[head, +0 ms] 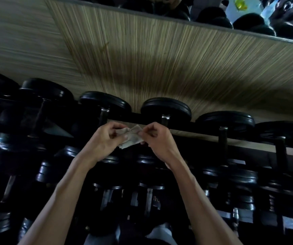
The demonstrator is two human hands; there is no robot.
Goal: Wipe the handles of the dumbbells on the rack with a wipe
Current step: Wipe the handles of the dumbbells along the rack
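Note:
A crumpled, greyish-white wipe (132, 137) is held between both hands above the dumbbell rack (191, 129). My left hand (105, 140) pinches its left part with curled fingers. My right hand (157, 138) pinches its right part. Black dumbbells fill the rack in several rows. One with a metal handle (165, 119) stands just behind my right hand, and another handle (104, 114) rises behind my left hand. The wipe touches no dumbbell here.
A striped wooden wall panel (160, 59) rises behind the rack. A mirror (213, 13) above it reflects dark dumbbells. Lower rows of dumbbells (142, 191) lie under my forearms. More dumbbells (225, 121) extend to the right and left (45, 92).

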